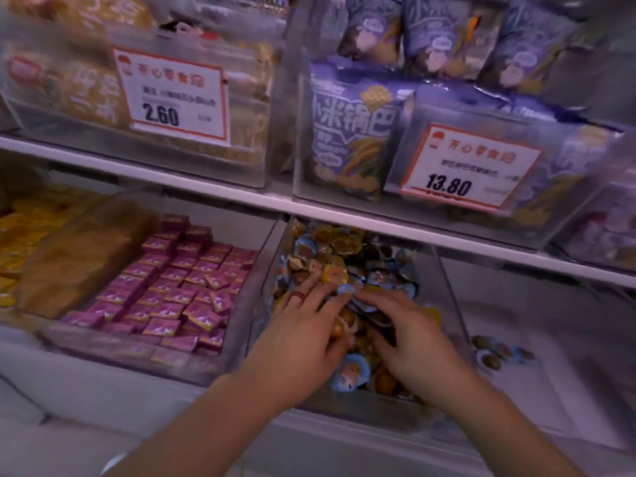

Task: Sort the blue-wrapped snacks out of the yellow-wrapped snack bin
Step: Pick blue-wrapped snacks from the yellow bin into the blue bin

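Blue-wrapped snacks [375, 280] lie mixed with yellow-wrapped snacks [335, 273] in a clear plastic bin [275, 270] on the lower shelf, at centre frame. One larger blue-wrapped piece [351, 371] sits at the front of the bin, between the two wrists. A few more blue-wrapped pieces [500, 354] lie apart on the pale floor of the neighbouring compartment [550, 321] to the right.

Left hand [306, 325]: palm down on the pile, fingers spread and fairly straight, pressing on the snacks; a red ring shows on one finger. Right hand [409, 335]: palm down, fingers bent over the pile, with the fingertips touching a small blue-wrapped piece [346, 289]. Whether that piece is pinched cannot be told, since motion blur softens the fingertips.

Surroundings: a retail shelving unit with a white shelf edge [206, 182] running across the frame. To the left of the bin, a clear tray holds rows of pink-purple square packets [179, 284]; further left are a brown bag [82, 256] and yellow packets [20, 235]. On the upper shelf, a clear bin of orange-tan bags [69, 87] carries a price card [172, 98] reading 2.60, and a clear bin of lavender-blue bags [351, 132] carries a price card [471, 166] reading 13.80.
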`<control>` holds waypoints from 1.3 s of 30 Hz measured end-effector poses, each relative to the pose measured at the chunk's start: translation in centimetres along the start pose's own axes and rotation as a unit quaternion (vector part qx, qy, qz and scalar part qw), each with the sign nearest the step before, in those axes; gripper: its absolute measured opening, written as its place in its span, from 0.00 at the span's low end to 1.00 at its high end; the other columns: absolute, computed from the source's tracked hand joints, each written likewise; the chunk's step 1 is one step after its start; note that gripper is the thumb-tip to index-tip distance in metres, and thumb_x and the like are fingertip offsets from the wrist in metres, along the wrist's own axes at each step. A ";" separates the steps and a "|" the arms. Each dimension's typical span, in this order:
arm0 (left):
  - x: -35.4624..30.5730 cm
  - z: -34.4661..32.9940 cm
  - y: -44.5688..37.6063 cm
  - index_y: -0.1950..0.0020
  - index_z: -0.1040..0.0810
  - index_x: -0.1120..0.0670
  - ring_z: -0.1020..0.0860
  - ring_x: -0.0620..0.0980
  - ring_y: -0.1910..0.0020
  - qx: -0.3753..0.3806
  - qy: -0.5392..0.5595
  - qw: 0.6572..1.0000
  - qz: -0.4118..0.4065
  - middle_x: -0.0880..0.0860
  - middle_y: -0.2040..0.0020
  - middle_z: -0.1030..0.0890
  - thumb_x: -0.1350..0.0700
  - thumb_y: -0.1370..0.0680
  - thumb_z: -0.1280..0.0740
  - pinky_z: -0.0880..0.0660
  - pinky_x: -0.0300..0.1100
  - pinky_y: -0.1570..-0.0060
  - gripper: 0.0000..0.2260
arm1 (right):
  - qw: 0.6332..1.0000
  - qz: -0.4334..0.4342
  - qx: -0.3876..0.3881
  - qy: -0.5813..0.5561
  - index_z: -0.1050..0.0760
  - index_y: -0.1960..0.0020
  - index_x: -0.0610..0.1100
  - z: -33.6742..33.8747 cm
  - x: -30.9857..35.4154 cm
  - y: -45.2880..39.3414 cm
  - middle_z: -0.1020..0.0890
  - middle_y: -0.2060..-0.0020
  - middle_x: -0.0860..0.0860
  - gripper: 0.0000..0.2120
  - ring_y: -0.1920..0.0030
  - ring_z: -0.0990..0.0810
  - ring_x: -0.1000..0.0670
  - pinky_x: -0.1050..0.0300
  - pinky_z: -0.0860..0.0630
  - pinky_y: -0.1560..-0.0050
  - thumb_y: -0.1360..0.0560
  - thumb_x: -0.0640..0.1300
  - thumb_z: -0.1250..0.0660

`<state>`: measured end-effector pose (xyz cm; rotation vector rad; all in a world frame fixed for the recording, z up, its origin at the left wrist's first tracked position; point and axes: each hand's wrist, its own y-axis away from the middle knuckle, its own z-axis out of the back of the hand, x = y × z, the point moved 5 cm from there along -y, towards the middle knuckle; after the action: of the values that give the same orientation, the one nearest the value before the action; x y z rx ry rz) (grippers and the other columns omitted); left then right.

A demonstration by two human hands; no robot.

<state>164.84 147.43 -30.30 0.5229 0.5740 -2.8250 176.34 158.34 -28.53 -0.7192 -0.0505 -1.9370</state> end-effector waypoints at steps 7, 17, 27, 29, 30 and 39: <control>1.4 1.5 -1.1 0.45 0.18 0.47 0.23 0.42 0.47 -0.115 0.119 0.984 0.071 0.44 0.46 0.20 0.62 0.24 0.31 0.28 0.34 0.47 0.13 | 0.990 -0.070 -0.111 -0.054 0.22 0.40 0.52 1.6 -1.7 -0.7 0.16 0.50 0.56 0.14 0.51 0.18 0.55 0.56 0.20 0.48 0.24 0.43 0.31; 1.0 2.9 -0.9 0.50 0.17 0.47 0.22 0.38 0.49 -0.193 0.179 0.962 0.068 0.41 0.51 0.20 0.66 0.26 0.29 0.28 0.28 0.49 0.14 | 0.998 -0.013 -0.053 -0.023 0.27 0.32 0.48 -0.6 0.1 -2.4 0.25 0.40 0.49 0.19 0.40 0.25 0.50 0.66 0.32 0.42 0.22 0.46 0.34; 0.1 2.3 0.6 0.39 0.22 0.52 0.27 0.57 0.41 -0.082 -0.033 0.996 0.031 0.52 0.41 0.23 0.59 0.28 0.35 0.28 0.53 0.42 0.18 | 0.995 -0.052 -0.071 -0.037 0.24 0.50 0.52 -1.3 -0.1 -3.8 0.24 0.53 0.55 0.13 0.50 0.23 0.53 0.65 0.30 0.55 0.32 0.43 0.26; 0.4 2.2 0.5 0.38 0.22 0.52 0.26 0.57 0.46 -0.089 -0.019 0.995 0.046 0.52 0.41 0.23 0.62 0.27 0.32 0.29 0.50 0.46 0.18 | 0.990 -0.073 -0.095 -0.069 0.23 0.52 0.53 -1.0 -0.4 -3.9 0.20 0.53 0.55 0.11 0.51 0.22 0.56 0.69 0.30 0.56 0.32 0.43 0.26; 0.5 2.3 0.3 0.38 0.22 0.51 0.26 0.56 0.48 -0.095 -0.004 0.994 0.054 0.51 0.42 0.23 0.63 0.27 0.32 0.29 0.48 0.48 0.18 | 0.986 -0.088 -0.105 -0.094 0.23 0.53 0.53 -0.8 -0.6 -3.9 0.19 0.53 0.55 0.10 0.52 0.22 0.56 0.71 0.29 0.56 0.31 0.42 0.26; -0.6 6.1 0.5 0.44 0.17 0.52 0.24 0.43 0.46 -0.250 0.174 0.952 0.013 0.45 0.49 0.25 0.66 0.25 0.29 0.28 0.32 0.47 0.13 | 0.939 -0.190 -0.166 -0.236 0.18 0.49 0.46 1.4 -2.5 -3.5 0.15 0.54 0.51 0.09 0.58 0.17 0.51 0.62 0.20 0.57 0.28 0.39 0.26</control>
<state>163.72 144.57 -24.97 0.9103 1.2878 -2.4265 174.83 162.49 -27.72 -1.4834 -0.1702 -2.1143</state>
